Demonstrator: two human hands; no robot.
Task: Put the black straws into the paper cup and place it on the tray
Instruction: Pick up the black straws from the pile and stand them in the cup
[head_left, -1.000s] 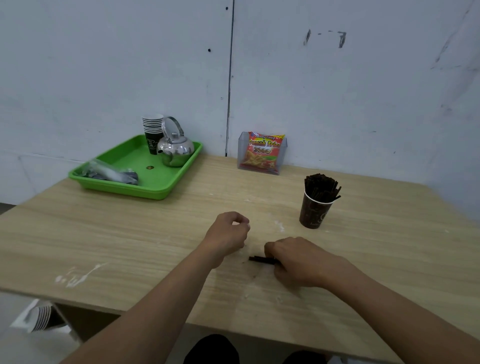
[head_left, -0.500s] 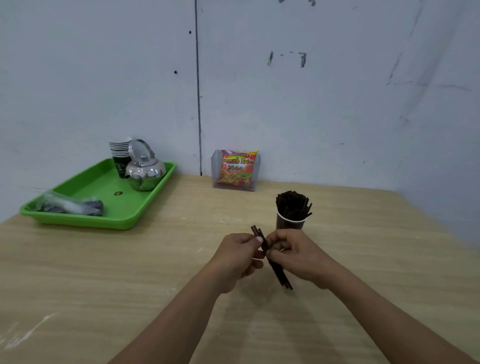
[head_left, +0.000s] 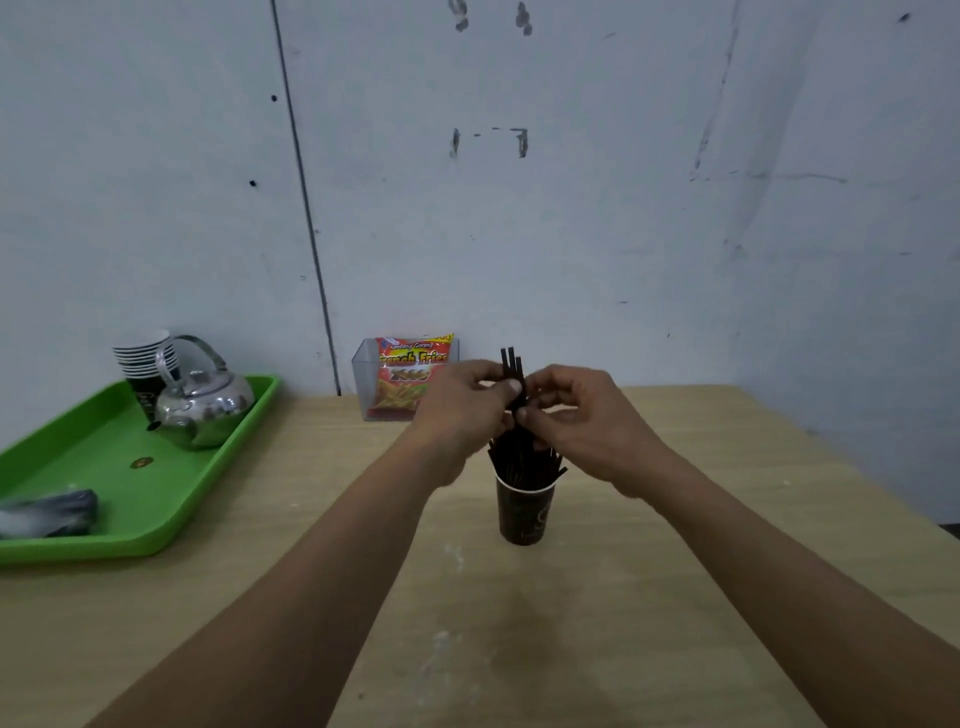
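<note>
A dark paper cup (head_left: 522, 512) stands upright on the wooden table, packed with several black straws (head_left: 524, 460). Directly above it my left hand (head_left: 462, 410) and my right hand (head_left: 582, 415) together pinch a small bundle of black straws (head_left: 511, 364), held upright with its top ends showing above my fingers. The bundle's lower ends are hidden among the straws in the cup. The green tray (head_left: 171, 512) lies at the left side of the table, well apart from the cup.
On the tray stand a steel kettle (head_left: 205, 402), a stack of paper cups (head_left: 140, 358) and a plastic-wrapped packet (head_left: 49, 512). A clear holder with a French fries snack bag (head_left: 402, 379) sits against the wall. The table's right edge is near.
Both hands lifted the straw bundle from the table, turned it upright and carried it over the cup. My head has tilted up and moved nearer the cup.
</note>
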